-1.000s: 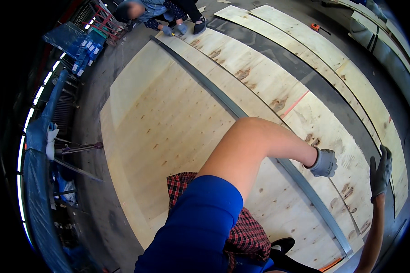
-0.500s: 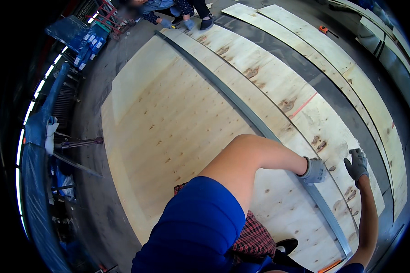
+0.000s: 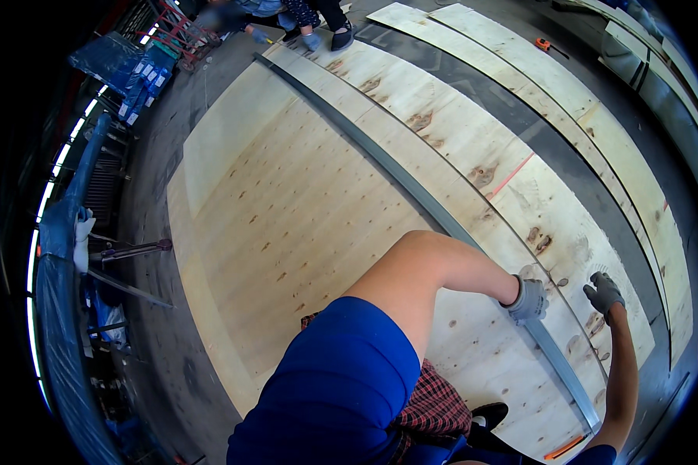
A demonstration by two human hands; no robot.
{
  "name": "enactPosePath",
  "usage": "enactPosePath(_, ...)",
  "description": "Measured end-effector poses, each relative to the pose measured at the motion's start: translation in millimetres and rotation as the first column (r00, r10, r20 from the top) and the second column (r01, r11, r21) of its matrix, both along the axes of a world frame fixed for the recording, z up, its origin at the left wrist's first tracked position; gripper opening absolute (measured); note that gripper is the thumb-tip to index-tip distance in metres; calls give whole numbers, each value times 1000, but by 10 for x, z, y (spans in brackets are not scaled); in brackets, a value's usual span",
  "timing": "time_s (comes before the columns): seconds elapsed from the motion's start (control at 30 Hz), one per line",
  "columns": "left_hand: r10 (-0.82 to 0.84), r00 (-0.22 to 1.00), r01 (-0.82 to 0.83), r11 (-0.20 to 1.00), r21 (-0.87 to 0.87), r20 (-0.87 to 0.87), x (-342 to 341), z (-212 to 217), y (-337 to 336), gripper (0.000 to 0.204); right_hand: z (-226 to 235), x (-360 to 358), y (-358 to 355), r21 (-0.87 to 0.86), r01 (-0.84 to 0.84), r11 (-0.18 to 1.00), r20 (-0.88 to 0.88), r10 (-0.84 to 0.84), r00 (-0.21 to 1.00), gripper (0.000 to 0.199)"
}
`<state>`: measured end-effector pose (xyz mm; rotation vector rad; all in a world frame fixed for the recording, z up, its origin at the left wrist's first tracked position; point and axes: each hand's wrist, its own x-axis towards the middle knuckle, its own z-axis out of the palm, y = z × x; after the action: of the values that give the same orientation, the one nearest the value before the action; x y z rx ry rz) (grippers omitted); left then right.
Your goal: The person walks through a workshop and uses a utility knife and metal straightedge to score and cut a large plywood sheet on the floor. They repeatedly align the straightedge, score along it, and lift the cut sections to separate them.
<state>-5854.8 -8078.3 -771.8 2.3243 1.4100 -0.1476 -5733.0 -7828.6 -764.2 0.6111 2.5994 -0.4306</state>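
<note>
The fingers of the left hand [image 3: 529, 301] are bent over the metal bar [image 3: 558, 359]; I cannot tell if they grip it. The right hand [image 3: 604, 292], fingers slightly apart, is over the knotty board [image 3: 457, 139]. The bar lies lengthwise along the wooden sheet [image 3: 287, 201].

My left glove [image 3: 529, 301], right glove [image 3: 606, 294]: matt grey cloth. Long bar [image 3: 552, 356]: smooth metal, dull sheen. Large sheet [image 3: 287, 201]: pale wood, matt, knot-specked. My sleeve [image 3: 333, 372]: blue cloth. Wrapped frame [image 3: 58, 310]: glossy plastic.
</note>
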Motion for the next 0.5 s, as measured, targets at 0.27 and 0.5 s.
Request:
enactPosePath(0.27, -12, 999, 12, 1000, 11, -37, -52, -118, -190, 34, 48, -220, -164, -32, -11, 999, 37, 12, 999, 38)
enactPosePath(0.5, -36, 995, 28, 996, -86, -93, -4, -34, -165, 38, 178, -277, -217, -20, -37, 999, 23, 38, 999, 38)
